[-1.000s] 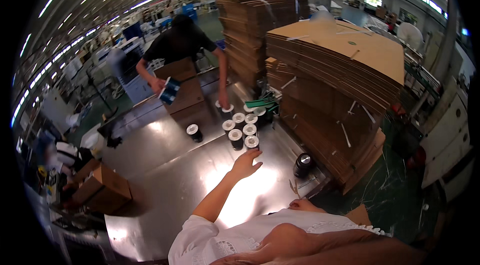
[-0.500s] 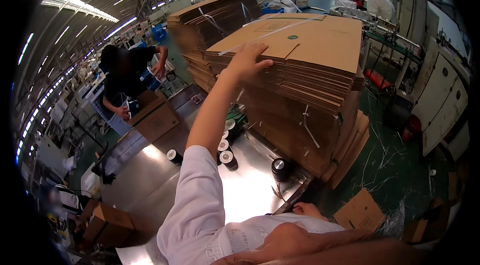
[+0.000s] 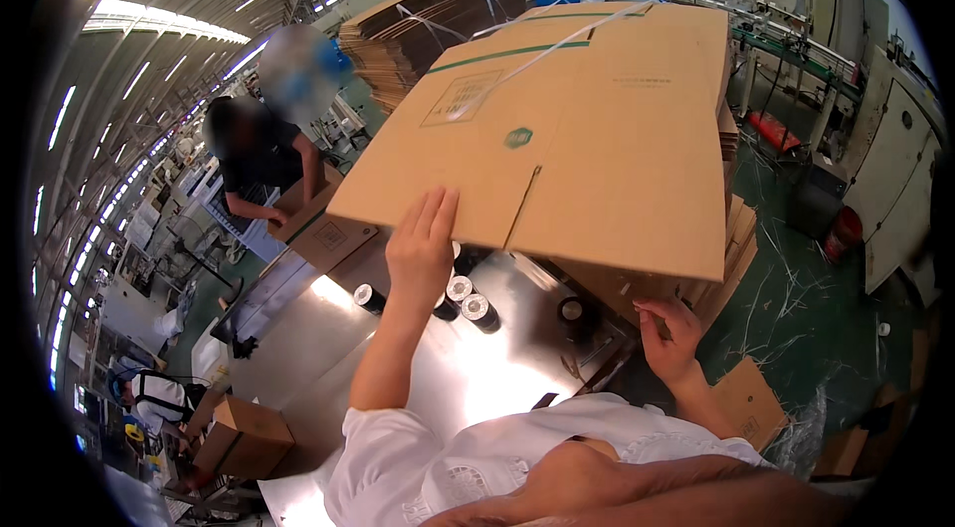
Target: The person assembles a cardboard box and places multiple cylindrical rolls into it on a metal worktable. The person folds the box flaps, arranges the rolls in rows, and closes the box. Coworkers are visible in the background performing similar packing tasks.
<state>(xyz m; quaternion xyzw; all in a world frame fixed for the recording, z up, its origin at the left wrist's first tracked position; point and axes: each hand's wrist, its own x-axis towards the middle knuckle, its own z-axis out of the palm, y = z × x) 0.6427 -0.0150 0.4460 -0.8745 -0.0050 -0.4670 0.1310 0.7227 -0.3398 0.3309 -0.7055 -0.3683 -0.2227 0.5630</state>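
A flattened cardboard box [image 3: 607, 119], tan with green stripes, slants out over the near side of a stack of flat cardboard. My left hand [image 3: 423, 243] grips its near edge toward the left corner. Those fingers lie together on the top face and the thumb is hidden, apparently underneath. Just below the sheet's near right edge, my right hand [image 3: 671, 340] is raised with its fingers apart and bent, holding nothing. A loose white strap [image 3: 547, 54] lies across the sheet.
Several dark spools [image 3: 479, 312] with pale ends stand on the metal table [image 3: 328, 358]. At left, a co-worker [image 3: 261, 154] reaches into a carton [image 3: 333, 233]. Another cardboard stack [image 3: 428, 24] is behind. Strap scraps [image 3: 791, 273] litter the green floor at right.
My left hand has drawn the top flat box toward me off the stack. My right hand has risen from the table edge. The co-worker's hands have moved into the carton.
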